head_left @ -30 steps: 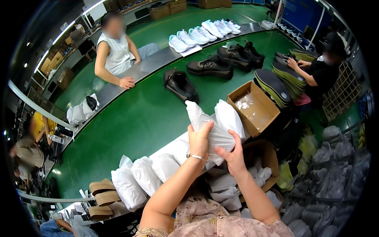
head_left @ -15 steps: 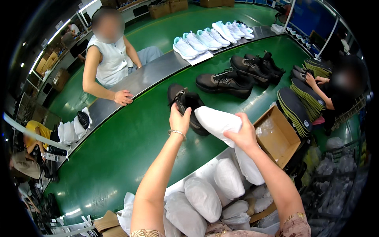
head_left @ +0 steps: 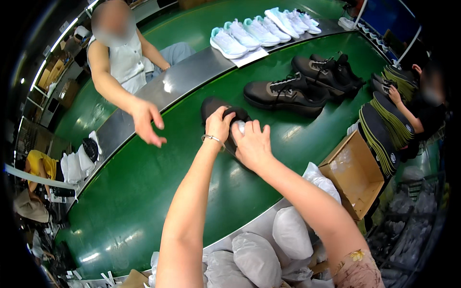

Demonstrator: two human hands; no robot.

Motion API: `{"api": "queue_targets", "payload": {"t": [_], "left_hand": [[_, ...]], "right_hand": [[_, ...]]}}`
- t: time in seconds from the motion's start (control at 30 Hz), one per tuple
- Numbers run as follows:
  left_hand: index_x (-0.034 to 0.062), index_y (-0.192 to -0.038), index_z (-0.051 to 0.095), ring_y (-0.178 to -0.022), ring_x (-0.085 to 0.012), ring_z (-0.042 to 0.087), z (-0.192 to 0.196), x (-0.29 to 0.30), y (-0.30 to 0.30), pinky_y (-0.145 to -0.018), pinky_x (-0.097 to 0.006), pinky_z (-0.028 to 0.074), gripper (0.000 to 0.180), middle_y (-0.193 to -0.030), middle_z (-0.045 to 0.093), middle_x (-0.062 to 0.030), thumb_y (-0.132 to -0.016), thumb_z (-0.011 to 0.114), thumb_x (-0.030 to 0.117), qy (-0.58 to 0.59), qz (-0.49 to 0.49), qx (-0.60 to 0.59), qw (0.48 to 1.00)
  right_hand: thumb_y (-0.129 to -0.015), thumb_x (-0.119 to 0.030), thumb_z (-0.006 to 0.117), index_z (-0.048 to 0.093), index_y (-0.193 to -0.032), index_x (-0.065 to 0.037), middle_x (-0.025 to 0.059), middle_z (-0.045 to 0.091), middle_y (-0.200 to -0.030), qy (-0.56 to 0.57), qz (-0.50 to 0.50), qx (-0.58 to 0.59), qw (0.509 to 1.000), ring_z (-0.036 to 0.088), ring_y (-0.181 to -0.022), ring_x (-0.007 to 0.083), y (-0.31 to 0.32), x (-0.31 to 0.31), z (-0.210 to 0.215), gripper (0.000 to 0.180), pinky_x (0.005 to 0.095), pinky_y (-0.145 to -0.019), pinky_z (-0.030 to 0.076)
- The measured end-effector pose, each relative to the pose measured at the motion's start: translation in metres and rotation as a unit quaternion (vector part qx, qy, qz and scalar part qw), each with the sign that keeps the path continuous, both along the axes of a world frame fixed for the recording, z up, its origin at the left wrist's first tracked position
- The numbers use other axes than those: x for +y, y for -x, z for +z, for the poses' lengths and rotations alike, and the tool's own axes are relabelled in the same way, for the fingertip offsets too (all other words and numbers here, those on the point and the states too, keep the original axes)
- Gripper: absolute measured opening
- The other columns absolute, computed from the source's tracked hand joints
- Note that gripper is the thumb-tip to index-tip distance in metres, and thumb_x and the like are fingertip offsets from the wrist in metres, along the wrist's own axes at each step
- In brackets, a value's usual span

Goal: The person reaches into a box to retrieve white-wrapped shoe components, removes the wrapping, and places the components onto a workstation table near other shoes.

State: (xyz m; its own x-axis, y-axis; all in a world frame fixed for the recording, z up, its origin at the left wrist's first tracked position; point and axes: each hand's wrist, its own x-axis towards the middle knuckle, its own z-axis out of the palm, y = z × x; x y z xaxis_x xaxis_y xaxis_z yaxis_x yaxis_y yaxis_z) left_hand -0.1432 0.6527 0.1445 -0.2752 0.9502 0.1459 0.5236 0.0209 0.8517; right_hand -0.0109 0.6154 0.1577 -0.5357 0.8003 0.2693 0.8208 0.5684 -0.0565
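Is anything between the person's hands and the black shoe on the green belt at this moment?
Nothing visible. The left hand grips the black shoe and the right hand presses white stuffing into its opening. The co-worker's hand hovers to the left, apart from the shoe.

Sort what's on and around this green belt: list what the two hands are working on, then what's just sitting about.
In hand:
- left hand, gripping the black shoe
- right hand, pressing white stuffing into that shoe

Lying about:
- other black shoes further along the belt
- row of white sneakers
- open cardboard box
- white stuffing bags at the near edge
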Motion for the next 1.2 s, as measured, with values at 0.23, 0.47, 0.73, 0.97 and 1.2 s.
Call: {"api": "queue_targets", "payload": {"t": [0.23,0.47,0.73,0.97,1.2], "left_hand": [[0.0050,-0.092,0.062,-0.080,-0.0308,0.059,0.002,-0.003,0.009,-0.071,-0.034,0.046,0.021,-0.085,0.062,-0.0165,-0.076,0.061,0.019,0.027,-0.004,-0.055,0.998],[0.0038,-0.090,0.062,-0.077,-0.0305,0.060,0.010,-0.002,0.001,-0.070,-0.034,0.046,0.020,-0.082,0.062,-0.0167,-0.076,0.060,0.019,0.034,0.009,-0.052,0.998],[0.0027,-0.089,0.061,-0.076,-0.0316,0.059,0.001,-0.005,0.000,-0.069,-0.035,0.046,0.020,-0.082,0.062,-0.0177,-0.077,0.059,0.018,0.010,0.020,-0.069,0.997],[0.0037,-0.084,0.061,-0.068,-0.0236,0.058,-0.005,0.000,0.003,-0.065,-0.031,0.045,0.016,-0.075,0.062,-0.0152,-0.079,0.059,0.018,-0.010,0.067,0.042,0.997],[0.0057,-0.104,0.056,-0.092,-0.0323,0.055,-0.010,-0.014,0.021,-0.081,-0.038,0.043,0.037,-0.101,0.059,-0.0168,-0.074,0.064,0.024,-0.058,0.020,0.083,0.995]], "right_hand": [[-0.066,-0.001,0.059,0.035,-0.119,0.003,0.0254,0.048,-0.094,0.141,0.043,0.013,0.989,0.050,-0.086,0.0358,0.008,0.007,0.004,0.058,0.0375,-0.072,0.049],[-0.071,-0.002,0.054,0.039,-0.114,0.005,0.0256,0.049,-0.092,0.061,0.004,0.027,0.998,0.051,-0.084,0.0349,0.025,0.024,-0.034,0.046,0.0340,-0.068,0.050],[-0.075,-0.004,0.050,0.042,-0.106,0.005,0.0220,0.050,-0.090,0.013,-0.003,0.020,1.000,0.053,-0.083,0.0323,0.041,0.045,-0.076,0.034,0.0323,-0.073,0.050],[-0.069,0.002,0.056,0.031,-0.119,0.011,0.0343,0.044,-0.108,0.293,0.024,0.090,0.952,0.051,-0.094,0.0433,0.020,0.029,0.003,0.056,0.0400,-0.080,0.046],[-0.079,-0.006,0.057,0.054,-0.106,-0.001,0.0169,0.059,-0.094,0.244,0.017,0.449,0.859,0.060,-0.081,0.0232,-0.108,-0.056,0.120,0.028,0.0300,-0.070,0.048]]}}
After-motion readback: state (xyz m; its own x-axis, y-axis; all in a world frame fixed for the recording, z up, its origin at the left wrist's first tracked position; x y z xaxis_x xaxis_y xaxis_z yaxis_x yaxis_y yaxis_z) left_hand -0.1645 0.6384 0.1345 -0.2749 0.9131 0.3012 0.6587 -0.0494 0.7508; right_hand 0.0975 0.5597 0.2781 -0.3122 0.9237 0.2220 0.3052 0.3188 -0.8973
